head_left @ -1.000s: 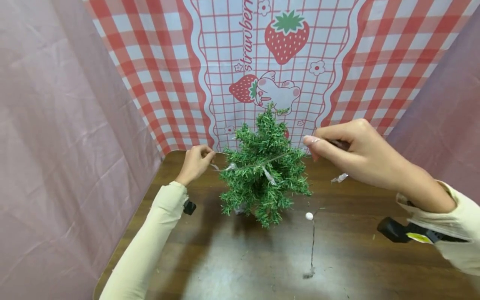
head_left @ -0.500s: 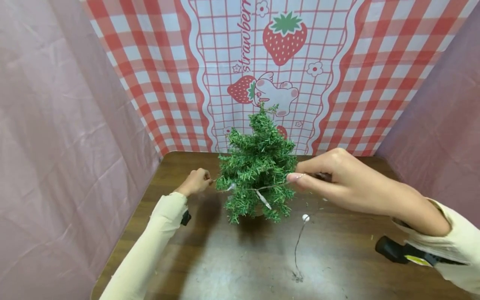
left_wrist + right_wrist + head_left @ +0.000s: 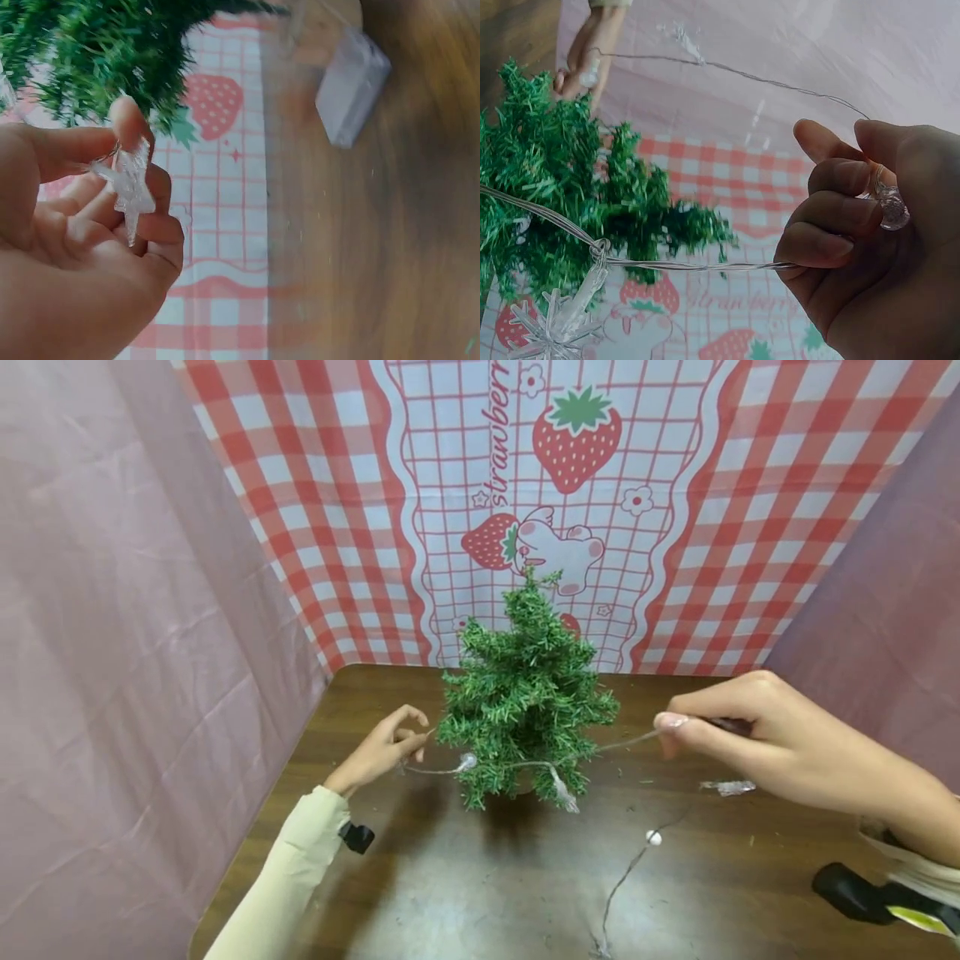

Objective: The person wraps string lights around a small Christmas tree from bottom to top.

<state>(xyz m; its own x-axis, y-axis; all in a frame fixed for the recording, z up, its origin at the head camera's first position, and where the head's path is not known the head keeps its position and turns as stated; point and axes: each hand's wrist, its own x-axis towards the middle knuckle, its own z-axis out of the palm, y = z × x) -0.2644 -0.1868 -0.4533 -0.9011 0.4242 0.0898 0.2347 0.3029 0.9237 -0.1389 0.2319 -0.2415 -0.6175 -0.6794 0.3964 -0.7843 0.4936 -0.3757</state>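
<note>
- Red-and-white gingham cloth, printed with strawberries, hangs behind a bushy green artificial tree; brown wood-grain table beneath the tree; creased pink drapes to either side of it.
- Twisted-wire string of lights, strung with clear ornaments, runs from hand to hand across the near side of the tree's lower branches; whether it touches the needles cannot be told.
- Left hand, just left of the tree, pinches the wire between thumb and forefinger; a jagged clear ornament hangs against its fingers.
- Right hand, right of the tree, curls its fingers round the string, a rounded faceted ornament at its palm; a spiky snowflake pendant hangs between that hand and the tree.
- Pale rectangular box lies near the tree's foot.
</note>
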